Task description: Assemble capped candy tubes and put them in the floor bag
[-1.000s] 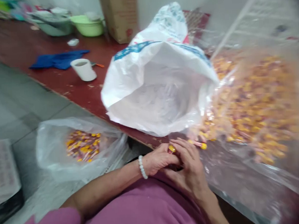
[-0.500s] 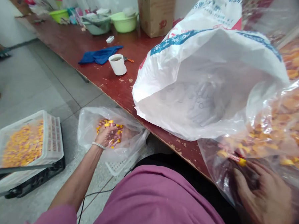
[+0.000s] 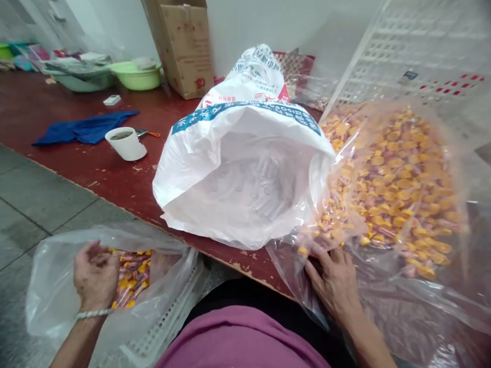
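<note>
Clear plastic lies under both hands. Left hand (image 3: 96,277): fingers (image 3: 89,250) loosely curled, partly open, nothing visible in them; palm side is hidden, so a small piece there can't be ruled out. Right hand (image 3: 337,281): thumb and fingers slightly parted, tips at the near edge of a heap; can't tell if they pinch a piece.

Change: a second ago the hands meet at the lap over one yellow-ended piece; half a second ago the left is down among the bagged pieces. Now it is lifted and turned aside from them, and the right is still at the heap. Judgement: that piece looks let go, with the hands working apart, one at each lot.

Landmark is the white sack (image 3: 191,170), mouth toward the person, clear tubes (image 3: 266,191) inside. Bagged pieces (image 3: 133,275), red and yellow, sit low and left of the sack in a clear bag (image 3: 48,282), white basket (image 3: 162,320) under it. Heap of yellow-ended pieces (image 3: 393,181) is right of the sack, on and partly under clear film (image 3: 392,308).

Further out: red surface (image 3: 80,165) under the sack; white cup (image 3: 132,147) and blue cloth (image 3: 86,128) left of it; cardboard box (image 3: 187,50) behind it.
</note>
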Available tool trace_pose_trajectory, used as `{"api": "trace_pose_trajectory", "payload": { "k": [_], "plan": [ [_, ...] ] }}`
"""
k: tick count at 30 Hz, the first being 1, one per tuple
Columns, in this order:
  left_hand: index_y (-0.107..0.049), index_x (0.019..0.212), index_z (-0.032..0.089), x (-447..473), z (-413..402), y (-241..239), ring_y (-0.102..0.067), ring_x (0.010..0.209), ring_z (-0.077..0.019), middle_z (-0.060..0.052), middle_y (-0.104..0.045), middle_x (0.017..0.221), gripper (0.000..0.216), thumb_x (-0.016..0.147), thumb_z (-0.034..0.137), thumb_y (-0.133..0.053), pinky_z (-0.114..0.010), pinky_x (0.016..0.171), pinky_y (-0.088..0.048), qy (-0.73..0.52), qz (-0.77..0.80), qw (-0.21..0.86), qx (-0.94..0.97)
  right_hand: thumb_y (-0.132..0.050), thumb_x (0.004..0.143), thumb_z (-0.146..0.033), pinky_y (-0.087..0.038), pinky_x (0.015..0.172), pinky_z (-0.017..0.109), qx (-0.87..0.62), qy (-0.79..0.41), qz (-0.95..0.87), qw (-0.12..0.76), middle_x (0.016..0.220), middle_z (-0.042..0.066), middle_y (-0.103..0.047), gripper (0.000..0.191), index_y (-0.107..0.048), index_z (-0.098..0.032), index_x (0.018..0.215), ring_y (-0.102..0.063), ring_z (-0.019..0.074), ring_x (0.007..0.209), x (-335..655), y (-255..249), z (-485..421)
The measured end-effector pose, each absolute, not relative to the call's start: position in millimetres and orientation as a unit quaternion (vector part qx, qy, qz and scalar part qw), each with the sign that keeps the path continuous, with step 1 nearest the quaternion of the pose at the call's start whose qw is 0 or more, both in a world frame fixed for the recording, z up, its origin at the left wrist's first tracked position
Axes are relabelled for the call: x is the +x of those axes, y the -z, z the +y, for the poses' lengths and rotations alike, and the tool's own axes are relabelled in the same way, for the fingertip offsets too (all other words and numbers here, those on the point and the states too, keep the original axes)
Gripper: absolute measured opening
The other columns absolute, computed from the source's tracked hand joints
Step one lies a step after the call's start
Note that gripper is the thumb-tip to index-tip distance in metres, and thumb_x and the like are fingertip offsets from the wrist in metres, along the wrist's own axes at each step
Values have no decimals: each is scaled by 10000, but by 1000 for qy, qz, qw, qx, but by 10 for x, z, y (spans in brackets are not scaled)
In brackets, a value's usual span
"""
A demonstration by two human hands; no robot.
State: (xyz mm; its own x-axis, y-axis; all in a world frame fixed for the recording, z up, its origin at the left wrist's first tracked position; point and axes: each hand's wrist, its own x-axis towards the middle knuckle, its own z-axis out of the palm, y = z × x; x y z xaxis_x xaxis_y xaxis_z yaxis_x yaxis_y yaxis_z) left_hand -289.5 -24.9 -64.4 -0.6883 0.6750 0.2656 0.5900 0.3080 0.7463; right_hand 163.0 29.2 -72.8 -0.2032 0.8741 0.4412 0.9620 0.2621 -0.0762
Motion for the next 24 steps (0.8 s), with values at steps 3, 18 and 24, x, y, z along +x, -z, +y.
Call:
{"api": "trace_pose_trajectory", "payload": {
  "k": [3, 18, 24],
  "plan": [
    [-609, 947, 241, -2257, 37, 127, -617, 809, -149, 22, -654, 913, 177, 770, 235, -604, -296, 784, -516, -520, 705, -7, 482, -538, 854, -438, -453, 798, 413, -601, 105, -761, 221, 1183, 110, -560, 321, -631, -226, 1076, -505, 278, 988, 1597, 728, 321],
    [-577, 1083, 58, -334, 1741, 170, -611, 1018, -351, -250, -628, 1088, 477, 668, 292, -603, -365, 779, -485, -9, 611, 201, 765, -436, 913, -395, -452, 839, 425, -632, 93, -716, 283, 1118, 159, -609, 345, -595, -150, 1098, -529, 264, 1027, 1735, 803, 194],
    [-566, 1052, 105, -450, 1712, 176, -641, 903, -320, -186, -670, 977, 510, 562, 214, -661, -317, 684, -465, -55, 609, 241, 754, -379, 928, -444, -478, 817, 414, -612, 33, -731, 300, 968, 119, -661, 374, -641, -184, 986, -579, 243, 922, 1936, 863, 208]
  ]
}}
